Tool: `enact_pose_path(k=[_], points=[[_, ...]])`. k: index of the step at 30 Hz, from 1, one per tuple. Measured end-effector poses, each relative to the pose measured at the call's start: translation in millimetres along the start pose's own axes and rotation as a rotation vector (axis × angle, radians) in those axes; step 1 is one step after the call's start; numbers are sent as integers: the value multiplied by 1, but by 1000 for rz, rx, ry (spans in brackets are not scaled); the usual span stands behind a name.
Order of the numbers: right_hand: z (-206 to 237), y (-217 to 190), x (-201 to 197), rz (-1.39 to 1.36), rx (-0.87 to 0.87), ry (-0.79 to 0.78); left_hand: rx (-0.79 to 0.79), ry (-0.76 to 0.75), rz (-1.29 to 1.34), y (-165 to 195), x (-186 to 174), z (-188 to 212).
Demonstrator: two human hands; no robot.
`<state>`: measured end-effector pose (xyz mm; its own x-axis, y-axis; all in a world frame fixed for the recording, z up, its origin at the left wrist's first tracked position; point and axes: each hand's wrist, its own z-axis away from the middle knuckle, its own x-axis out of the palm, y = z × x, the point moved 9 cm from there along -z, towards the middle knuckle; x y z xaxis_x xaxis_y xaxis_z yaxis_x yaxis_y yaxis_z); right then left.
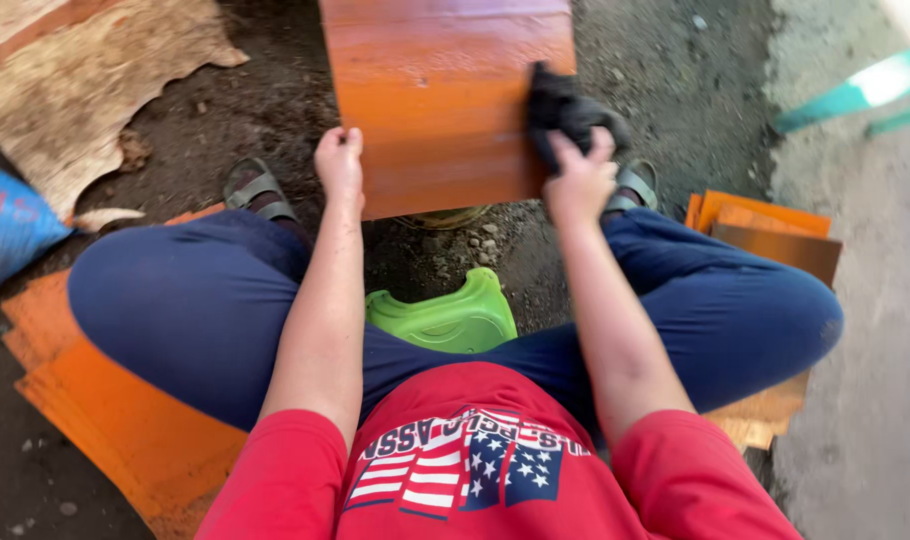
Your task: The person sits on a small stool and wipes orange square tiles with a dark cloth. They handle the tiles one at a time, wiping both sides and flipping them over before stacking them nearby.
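Note:
An orange board (435,100) stands in front of me between my knees, its surface glossy. My left hand (340,165) grips the board's lower left edge. My right hand (580,175) presses a dark crumpled cloth (565,110) against the board's right side. I sit on a low green plastic stool (445,318), in dark blue trousers and a red shirt.
Stacked orange boards (125,420) lie on the dirt at my left, and more orange and brown boards (775,235) at my right. A torn sheet of plywood (75,80) and a blue sack (10,225) lie at far left. A concrete strip (865,330) runs along the right.

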<state>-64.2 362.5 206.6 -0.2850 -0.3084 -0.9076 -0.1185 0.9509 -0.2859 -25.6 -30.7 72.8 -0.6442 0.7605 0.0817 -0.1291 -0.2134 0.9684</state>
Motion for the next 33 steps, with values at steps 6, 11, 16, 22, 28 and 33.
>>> enact_pose_path(k=[6, 11, 16, 22, 28, 33], points=[[-66, -47, -38, -198, -292, -24, -217, 435, 53, -35, -46, 44], [-70, -171, 32, -148, -504, -247, -741, 367, 790, -92, -24, 119], [-22, -259, 85, 22, -665, -171, -514, 68, 1127, -59, -12, 93], [64, -259, 79, -38, -819, -307, -445, 63, 1136, -61, -14, 70], [93, -244, 52, 85, -1002, -417, -518, 120, 1179, -63, -14, 82], [31, -169, 11, 358, -1118, -494, -544, 156, 1020, -53, -25, 79]])
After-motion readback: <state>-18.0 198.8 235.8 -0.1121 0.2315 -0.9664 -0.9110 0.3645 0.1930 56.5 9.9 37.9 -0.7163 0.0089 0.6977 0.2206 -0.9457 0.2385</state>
